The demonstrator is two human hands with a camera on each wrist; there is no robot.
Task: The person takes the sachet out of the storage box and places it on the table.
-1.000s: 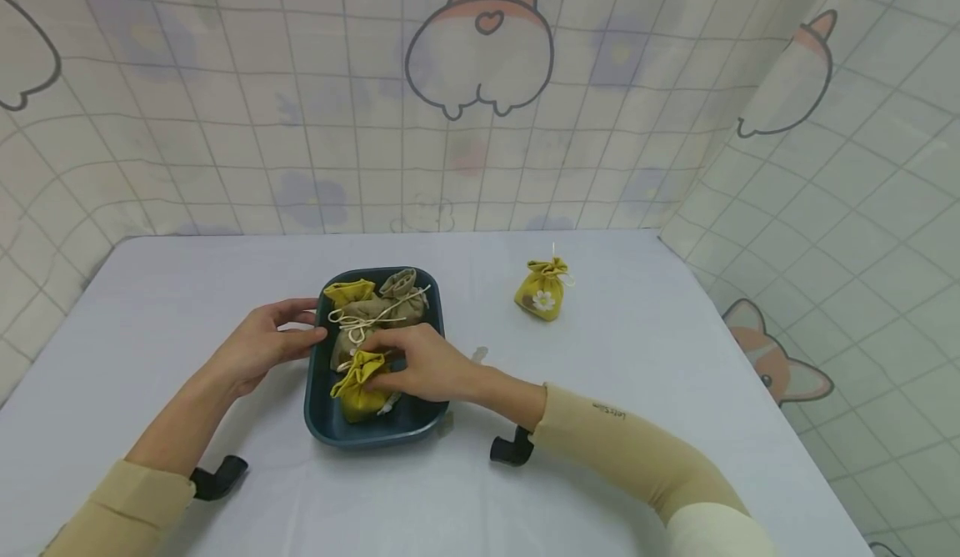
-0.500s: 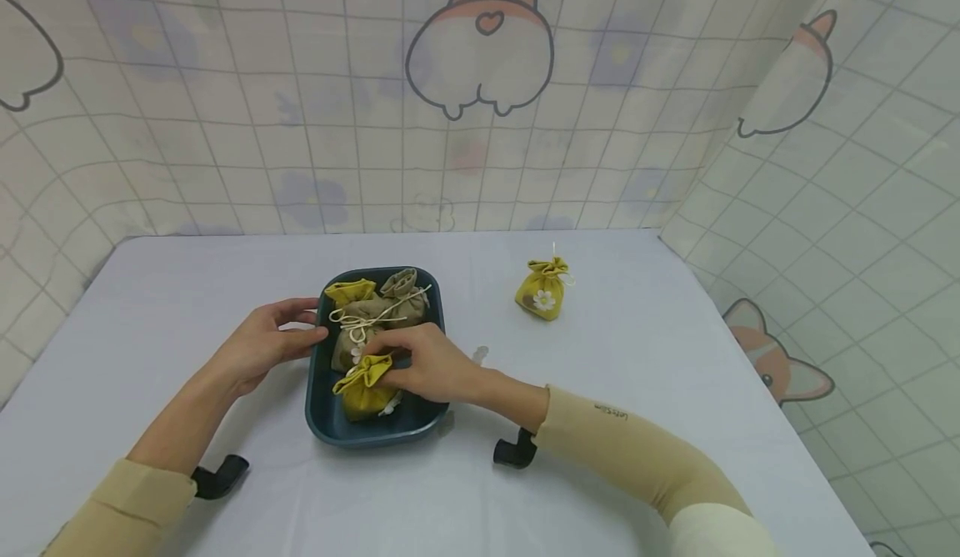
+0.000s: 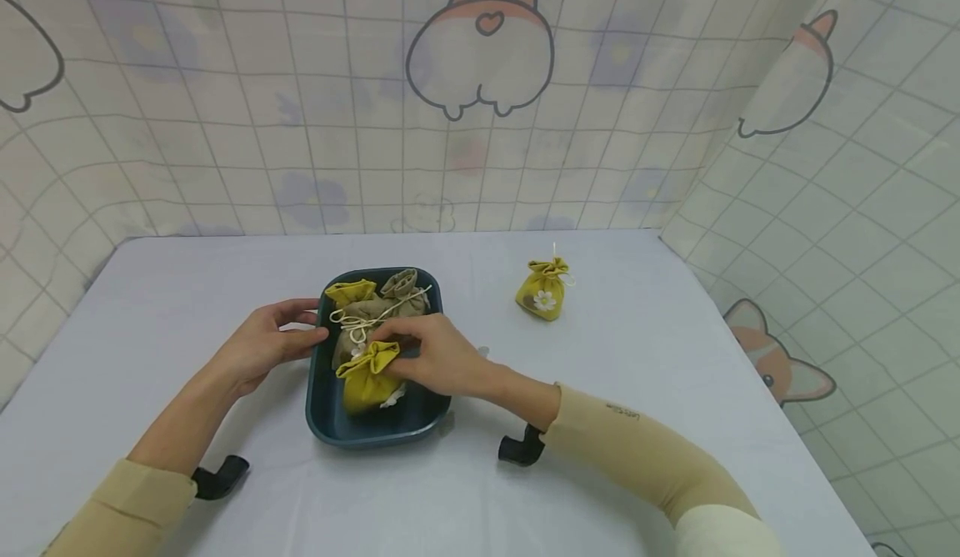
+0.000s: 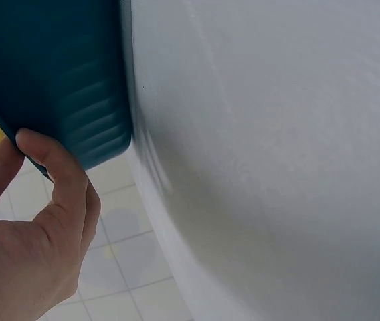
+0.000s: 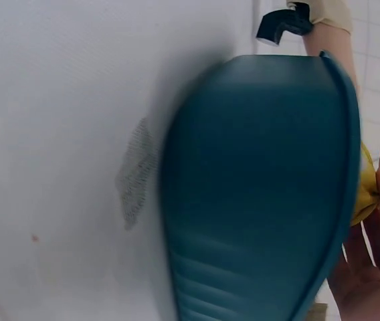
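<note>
My left hand (image 3: 273, 342) pinches the left rim of a dark teal plastic bin (image 3: 318, 425). The left wrist view shows thumb and finger (image 4: 56, 160) meeting at that rim. Over the bin's near half, my right hand (image 3: 435, 357) pinches the gathered neck of a yellow drawstring pouch (image 3: 367, 386), which has a white flower at its side. In the right wrist view this yellow cloth (image 5: 367, 194) shows above the rim. Behind it, khaki drawstring pouches (image 3: 408, 307) with cream cords and another yellow pouch (image 3: 351, 292) lie in the bin's far half.
A yellow pouch with a daisy (image 3: 543, 290) sits alone on the white-covered table (image 3: 637, 357), right of the bin. Black camera mounts (image 3: 221, 478) hang beneath both wrists. A patterned curtain (image 3: 465, 165) rises behind the table and along its sides.
My right hand has lifted the near yellow pouch slightly and shifted it a little to the right and away. The left hand has stayed on the rim.
</note>
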